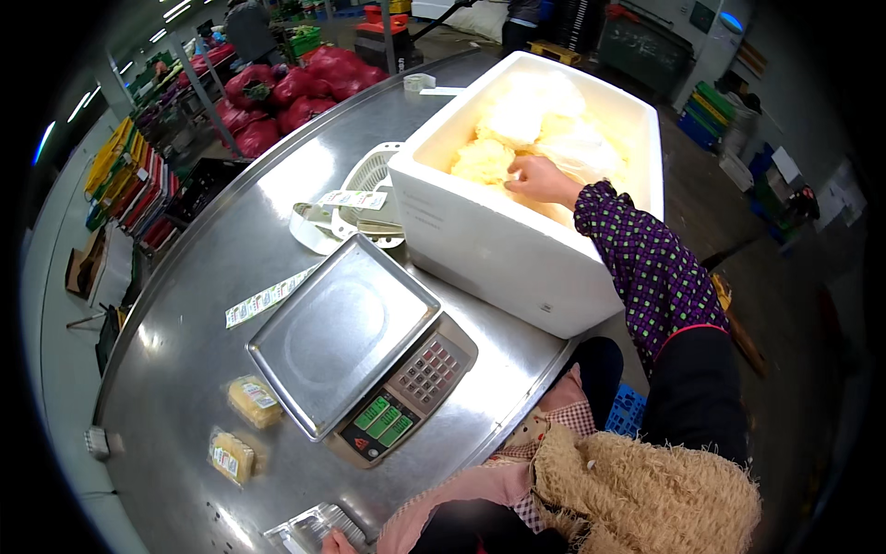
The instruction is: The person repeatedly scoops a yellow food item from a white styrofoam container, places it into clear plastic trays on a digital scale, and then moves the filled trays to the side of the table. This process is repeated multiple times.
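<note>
My right hand (543, 181) reaches over the near wall into a white foam box (484, 266), its fingers bent at a pale yellow shredded mass (482, 161). Whether it grips any of that is unclear. Clear plastic bags (578, 149) lie in the box behind the hand. At the bottom edge, my left hand (337, 543) is partly visible, its fingers on an empty clear plastic clamshell container (315, 530). A digital scale with a bare steel pan (346, 332) stands between the hands. Left of it lie two labelled clear packs of yellow food, one (255, 401) above the other (232, 457).
Beyond the scale are a strip of labels (266, 301) and a white plastic basket (370, 170) with more label strips. A tape roll (419, 82) sits near the far rim of the steel table (173, 346). Red mesh sacks (304, 86) and people stand beyond.
</note>
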Motion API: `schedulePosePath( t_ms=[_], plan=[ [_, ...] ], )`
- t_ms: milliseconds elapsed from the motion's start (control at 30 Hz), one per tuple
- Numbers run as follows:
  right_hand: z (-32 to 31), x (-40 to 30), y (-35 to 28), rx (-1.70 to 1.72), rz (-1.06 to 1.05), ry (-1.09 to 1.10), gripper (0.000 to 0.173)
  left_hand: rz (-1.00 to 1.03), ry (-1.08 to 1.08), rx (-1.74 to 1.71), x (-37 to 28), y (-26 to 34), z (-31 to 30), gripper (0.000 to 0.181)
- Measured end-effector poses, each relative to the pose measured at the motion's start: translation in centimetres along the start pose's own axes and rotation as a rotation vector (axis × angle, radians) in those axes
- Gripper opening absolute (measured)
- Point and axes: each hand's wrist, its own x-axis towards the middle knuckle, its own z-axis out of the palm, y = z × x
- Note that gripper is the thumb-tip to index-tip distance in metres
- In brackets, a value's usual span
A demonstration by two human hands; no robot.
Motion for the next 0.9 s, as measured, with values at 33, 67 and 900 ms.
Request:
schedulePosePath(
  t_ms=[33, 67, 900],
  plan=[
    [1.0, 1.1, -0.8, 0.037, 0.005, -0.012, 0.05, -0.006, 0.0, 0.053, 0.1, -0.6, 0.0, 0.041],
    [1.7, 2.1, -1.4, -0.022, 0.054, 0.014, 0.055, -0.011, -0.002, 0.105, 0.5, -1.4, 0.0, 0.04],
    [4.2, 4.6, -1.9, -0.249, 0.14, -0.124, 0.084, 1.227, 0.47, 0.197, 8.5, 19.8, -1.3, 0.011]
  ],
)
